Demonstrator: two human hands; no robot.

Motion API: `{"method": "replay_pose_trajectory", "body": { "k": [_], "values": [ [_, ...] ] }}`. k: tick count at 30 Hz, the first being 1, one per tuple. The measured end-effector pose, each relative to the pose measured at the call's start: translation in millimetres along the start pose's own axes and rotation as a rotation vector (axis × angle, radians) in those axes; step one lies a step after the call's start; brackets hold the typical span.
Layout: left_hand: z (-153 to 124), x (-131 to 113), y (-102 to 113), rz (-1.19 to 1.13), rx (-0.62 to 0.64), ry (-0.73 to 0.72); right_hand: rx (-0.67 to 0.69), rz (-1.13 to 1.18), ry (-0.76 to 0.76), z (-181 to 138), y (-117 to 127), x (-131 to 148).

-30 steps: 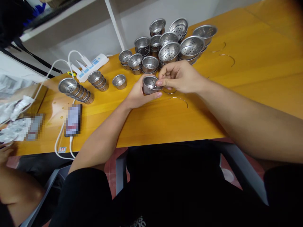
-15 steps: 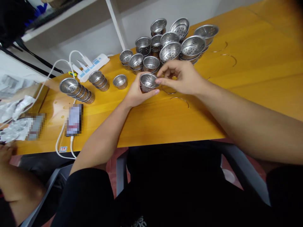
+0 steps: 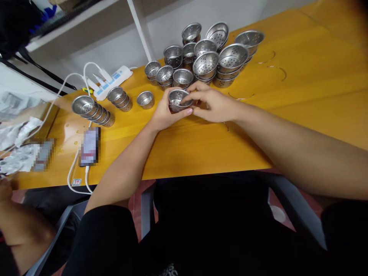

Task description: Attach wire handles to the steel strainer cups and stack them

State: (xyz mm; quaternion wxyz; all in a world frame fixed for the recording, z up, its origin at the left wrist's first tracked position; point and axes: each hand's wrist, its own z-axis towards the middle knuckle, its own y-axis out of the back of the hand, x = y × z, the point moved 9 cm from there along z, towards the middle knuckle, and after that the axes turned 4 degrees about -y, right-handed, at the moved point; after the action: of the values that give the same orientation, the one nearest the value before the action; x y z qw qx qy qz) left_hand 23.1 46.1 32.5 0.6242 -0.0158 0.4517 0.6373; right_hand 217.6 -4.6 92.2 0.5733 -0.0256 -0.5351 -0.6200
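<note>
My left hand (image 3: 165,114) is closed around a small perforated metal cup (image 3: 178,100), its open mouth facing up, with the thumb along the near side. At the cup's right rim is my right hand (image 3: 211,102), one finger reaching inside and the thumb against the outside, so the wall lies between them. Whether a wire is also in those fingers is hidden. Thin curved wires lie beside the right hand, one of them a bent wire (image 3: 241,99) just past the wrist. A single metal cup (image 3: 145,100) stands left of my left hand.
Stacked perforated cups (image 3: 206,66) crowd the table behind my hands. Two more leaning stacks (image 3: 93,112) stand left, near a white power strip (image 3: 113,83) with cables. A phone (image 3: 90,147) lies on the table (image 3: 201,153). Another person's arm (image 3: 25,234) is at lower left.
My right hand has shifted slightly lower, and a finger has gone from the cup's rim to inside it. My left hand keeps the cup in nearly the same place.
</note>
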Motion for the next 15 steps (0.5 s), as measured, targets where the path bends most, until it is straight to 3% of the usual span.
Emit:
{"method": "replay_pose_trajectory", "body": {
  "k": [4,8,12,15],
  "values": [
    [-1,11,9,-0.012,-0.029,0.054,-0.053,-0.026,-0.116,0,10,-1],
    [1,16,36,0.087,-0.156,0.104,-0.093,-0.080,-0.230,-2,22,-2],
    [1,11,59,0.232,-0.257,0.153,0.035,-0.158,-0.266,-2,19,1],
    [0,8,63,0.267,-0.275,0.184,0.155,-0.252,-0.275,-2,18,3]
  ]
}}
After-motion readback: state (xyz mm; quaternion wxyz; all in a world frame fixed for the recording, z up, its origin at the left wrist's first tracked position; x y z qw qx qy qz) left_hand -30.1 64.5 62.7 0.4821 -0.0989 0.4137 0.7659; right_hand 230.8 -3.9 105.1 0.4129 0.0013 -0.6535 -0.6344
